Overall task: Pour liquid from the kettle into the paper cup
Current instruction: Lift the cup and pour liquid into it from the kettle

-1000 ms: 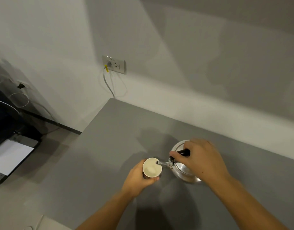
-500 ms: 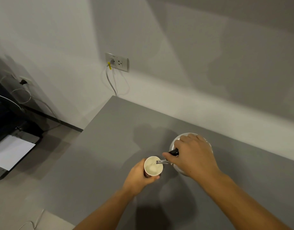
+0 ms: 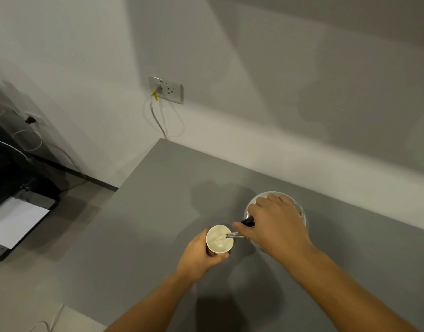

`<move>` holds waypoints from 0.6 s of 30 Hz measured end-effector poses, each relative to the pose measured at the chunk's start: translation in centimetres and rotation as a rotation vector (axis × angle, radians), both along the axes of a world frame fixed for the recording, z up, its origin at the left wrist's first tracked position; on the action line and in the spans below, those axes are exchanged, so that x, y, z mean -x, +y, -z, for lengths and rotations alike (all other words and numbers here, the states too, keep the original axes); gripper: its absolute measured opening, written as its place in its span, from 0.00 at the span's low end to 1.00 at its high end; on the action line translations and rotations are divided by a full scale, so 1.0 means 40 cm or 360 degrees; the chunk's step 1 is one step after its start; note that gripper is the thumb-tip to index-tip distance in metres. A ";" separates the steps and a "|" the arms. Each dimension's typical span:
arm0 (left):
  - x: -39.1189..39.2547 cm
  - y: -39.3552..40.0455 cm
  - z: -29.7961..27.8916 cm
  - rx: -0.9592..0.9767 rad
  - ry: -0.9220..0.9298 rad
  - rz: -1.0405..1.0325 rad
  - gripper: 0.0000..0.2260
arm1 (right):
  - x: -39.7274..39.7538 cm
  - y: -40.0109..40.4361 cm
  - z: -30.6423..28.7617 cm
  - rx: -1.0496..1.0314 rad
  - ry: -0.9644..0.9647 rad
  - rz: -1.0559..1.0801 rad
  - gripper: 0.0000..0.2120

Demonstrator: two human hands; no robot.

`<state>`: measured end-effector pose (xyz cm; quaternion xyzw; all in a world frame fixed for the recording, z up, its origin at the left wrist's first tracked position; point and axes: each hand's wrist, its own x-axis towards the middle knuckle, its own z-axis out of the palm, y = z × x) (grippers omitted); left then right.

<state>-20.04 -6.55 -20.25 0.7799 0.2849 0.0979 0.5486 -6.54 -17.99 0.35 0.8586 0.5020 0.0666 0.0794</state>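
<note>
A paper cup [image 3: 218, 242] with a pale inside stands on the grey table [image 3: 146, 224]. My left hand [image 3: 199, 256] wraps around its side. A metal kettle [image 3: 299, 212] is tipped toward the cup, and its thin spout [image 3: 232, 235] reaches over the cup's rim. Liquid shows inside the cup under the spout. My right hand [image 3: 275, 226] grips the kettle's black handle [image 3: 247, 221] from above and hides most of the kettle's body.
A wall socket [image 3: 166, 89] with a plugged white cable sits above the table's far left corner. A dark printer with white paper [image 3: 17, 221] stands on the floor at the left. The table's left edge runs diagonally beside the cup.
The kettle has tilted further toward the cup, and its spout has moved over the rim. My left hand has stayed on the cup.
</note>
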 end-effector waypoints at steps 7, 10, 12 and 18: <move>-0.002 -0.002 0.004 0.0002 0.0007 -0.0007 0.28 | -0.002 0.000 0.002 -0.0002 0.0018 0.0014 0.25; -0.003 -0.001 0.004 -0.0008 0.0019 -0.0006 0.29 | -0.001 0.001 0.003 0.0013 0.0024 0.0013 0.25; -0.003 -0.002 0.003 -0.0010 0.0028 -0.0009 0.28 | -0.001 0.001 0.002 0.0008 0.0032 0.0012 0.25; -0.001 -0.002 -0.003 -0.0001 0.0040 -0.0010 0.26 | 0.003 0.000 -0.004 0.0024 0.0047 0.0013 0.25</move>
